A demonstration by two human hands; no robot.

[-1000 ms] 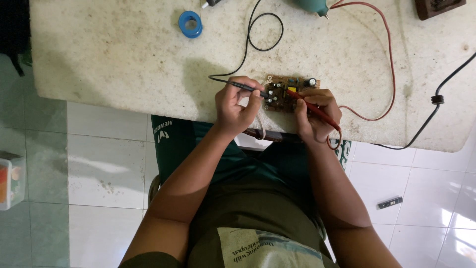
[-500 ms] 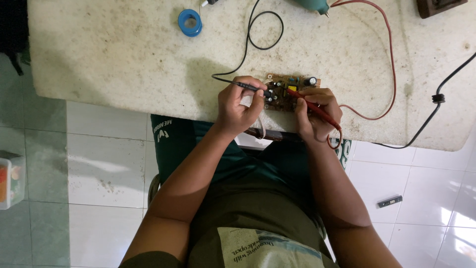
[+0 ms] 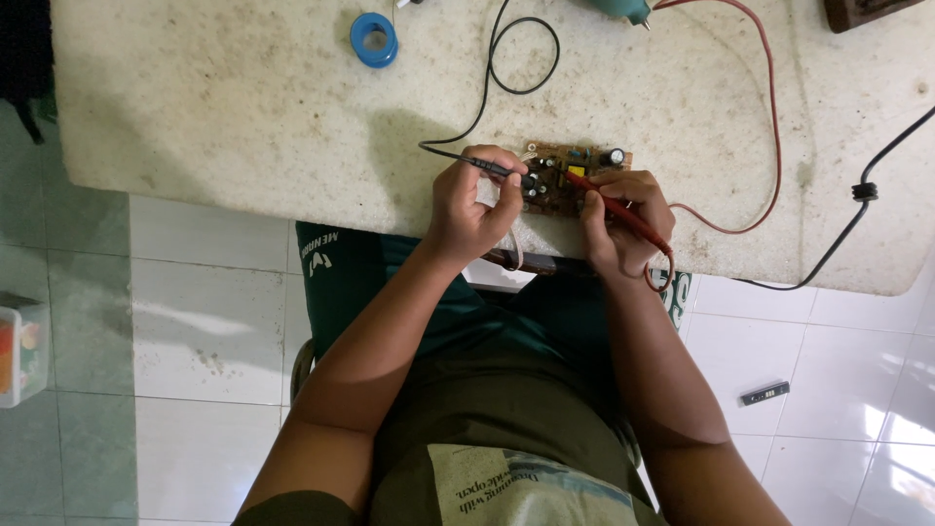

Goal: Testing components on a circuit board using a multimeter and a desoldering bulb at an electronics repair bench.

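Note:
A small brown circuit board (image 3: 570, 168) with a yellow part and a dark capacitor lies near the front edge of a worn white table (image 3: 243, 107). My left hand (image 3: 472, 205) grips a black test probe (image 3: 492, 167), its tip on the board's left side. My right hand (image 3: 623, 219) grips a red test probe (image 3: 614, 206), its tip touching the board near the yellow part. A black lead (image 3: 487, 93) and a red lead (image 3: 769, 146) run from the probes toward the table's far edge.
A blue tape roll (image 3: 374, 39) lies at the table's far side. A thick black cable (image 3: 857, 209) crosses the right end. A teal tool tip (image 3: 628, 10) and a brown object (image 3: 862, 12) sit at the far edge. A small dark strip (image 3: 765, 394) lies on the tiled floor.
Both hands stay on the board with the probes; the black probe tip has shifted slightly on the board's left side.

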